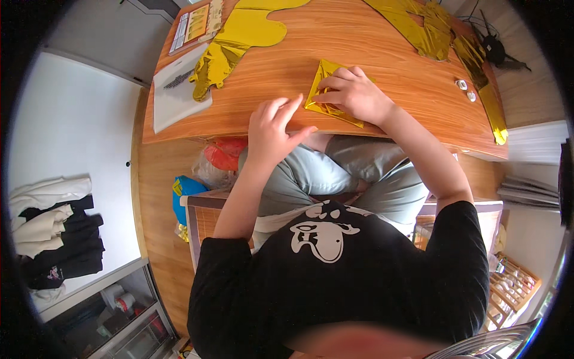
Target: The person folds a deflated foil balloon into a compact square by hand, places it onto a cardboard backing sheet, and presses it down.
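A folded piece of shiny gold foil (323, 75) lies flat near the table's front edge, its surface creased. My right hand (359, 99) rests over it from the right, fingers spread and bent with the tips on the foil; the palm hides part of it. Just left of the foil, my left hand (273, 127) hovers open by the table edge, thumb and fingers apart and nothing in them. The left fingertips come close to the foil's left corner without visibly gripping it.
Flat, rounded gold foil (254, 30) like an uninflated balloon spreads at the far left, over a white slab (179, 102). More gold foil (430, 30) runs along the right side, near two small white items (461, 84) and a black spindly object (493, 48). Plastic bags (224, 158) sit below the table.
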Motion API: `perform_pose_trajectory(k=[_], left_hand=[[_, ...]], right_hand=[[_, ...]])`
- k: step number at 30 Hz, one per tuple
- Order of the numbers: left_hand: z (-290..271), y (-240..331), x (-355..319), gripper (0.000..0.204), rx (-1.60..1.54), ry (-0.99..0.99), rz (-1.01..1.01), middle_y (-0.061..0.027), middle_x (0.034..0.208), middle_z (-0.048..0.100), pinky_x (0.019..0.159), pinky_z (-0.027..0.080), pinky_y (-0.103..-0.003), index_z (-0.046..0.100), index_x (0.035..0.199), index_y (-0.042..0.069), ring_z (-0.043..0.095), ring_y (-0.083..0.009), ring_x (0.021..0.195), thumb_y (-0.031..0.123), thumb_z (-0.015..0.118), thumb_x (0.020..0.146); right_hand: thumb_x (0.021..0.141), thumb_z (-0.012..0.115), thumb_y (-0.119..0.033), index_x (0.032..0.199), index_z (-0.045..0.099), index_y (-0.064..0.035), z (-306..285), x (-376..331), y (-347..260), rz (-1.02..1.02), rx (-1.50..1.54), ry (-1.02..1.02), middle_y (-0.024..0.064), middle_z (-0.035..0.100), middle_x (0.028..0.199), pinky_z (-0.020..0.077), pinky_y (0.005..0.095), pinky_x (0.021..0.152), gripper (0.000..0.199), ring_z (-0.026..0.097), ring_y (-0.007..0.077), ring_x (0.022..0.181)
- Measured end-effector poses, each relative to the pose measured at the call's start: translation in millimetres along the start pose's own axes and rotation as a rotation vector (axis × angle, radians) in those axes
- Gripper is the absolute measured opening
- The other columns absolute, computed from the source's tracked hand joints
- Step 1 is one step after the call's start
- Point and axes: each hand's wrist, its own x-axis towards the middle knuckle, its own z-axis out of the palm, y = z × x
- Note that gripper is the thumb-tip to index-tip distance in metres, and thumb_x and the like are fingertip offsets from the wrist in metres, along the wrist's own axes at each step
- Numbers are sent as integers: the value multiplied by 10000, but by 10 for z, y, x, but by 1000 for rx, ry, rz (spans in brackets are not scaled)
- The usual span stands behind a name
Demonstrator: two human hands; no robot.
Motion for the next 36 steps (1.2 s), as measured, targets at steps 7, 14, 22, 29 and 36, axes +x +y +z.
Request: perform_pose_trajectory(k=[7,14,22,29,36], left_hand=[[-79,-51,77,490,138,-170,201,-66,1144,654,874,509,-432,739,1224,133,624,-278,1034,407,806,824],[-91,-99,196,378,166,-213,341,-28,1166,668,891,511,-428,742,1101,124,629,-262,1096,396,784,842],[-28,-84,144,322,95,-300,435,-39,1192,683,935,496,-416,684,1026,98,606,-238,1184,398,720,914],[24,4,58,296,126,-263,417,-42,1189,666,934,494,-421,674,1014,110,605,-241,1161,373,741,897],[68,-14,7,318,92,-165,362,-21,1188,677,938,492,-438,710,1096,114,613,-254,1149,310,783,856]], right_hand=[[817,712,-133,1229,752,-254,-3,-25,-76,26,-42,92,-29,624,1277,427,401,1016,431,541,215,1208],[871,629,-182,1135,712,-125,74,-38,-16,-63,-24,99,46,659,1024,512,392,890,282,642,243,1024],[933,630,-275,1264,664,-86,-139,-145,-355,142,-56,-192,110,684,1103,524,409,940,382,664,285,1053],[949,506,-678,1542,464,-152,34,-430,-864,289,-244,0,187,510,1516,331,573,1183,794,454,379,1419],[904,574,-677,1510,494,-206,205,-437,-891,383,-246,21,173,448,1572,343,604,1160,772,424,379,1443]])
